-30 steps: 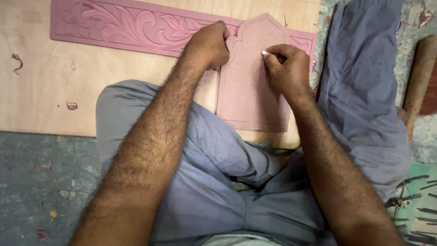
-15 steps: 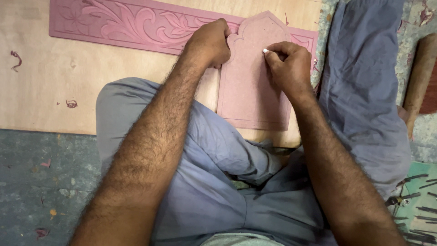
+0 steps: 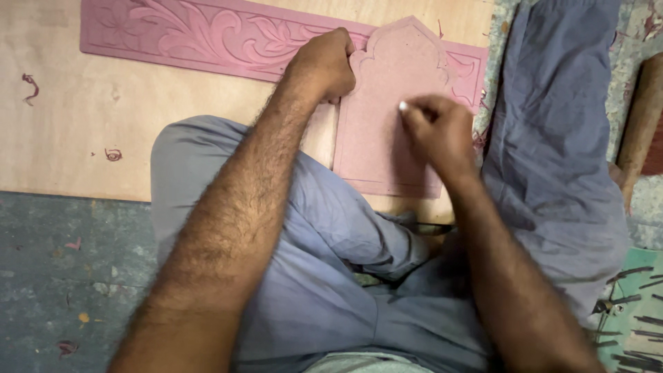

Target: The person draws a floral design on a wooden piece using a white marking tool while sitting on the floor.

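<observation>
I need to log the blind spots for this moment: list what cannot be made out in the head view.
- The small white-tipped thing in the right hand: pinched in the fingers and motion-blurred, kind unclear.
- Lower right part of the arch-shaped pink panel: covered by the right hand.
- The carved pink strip: its middle lies under the left hand and the panel.
- Thin dark tools on the green mat: cut by the right edge, too small.

— Hands? L hand curled in a loose fist, forearm stretched fwd over bent knee.
— And R? R hand pinched shut, fingertips bunched, slightly blurred.
</observation>
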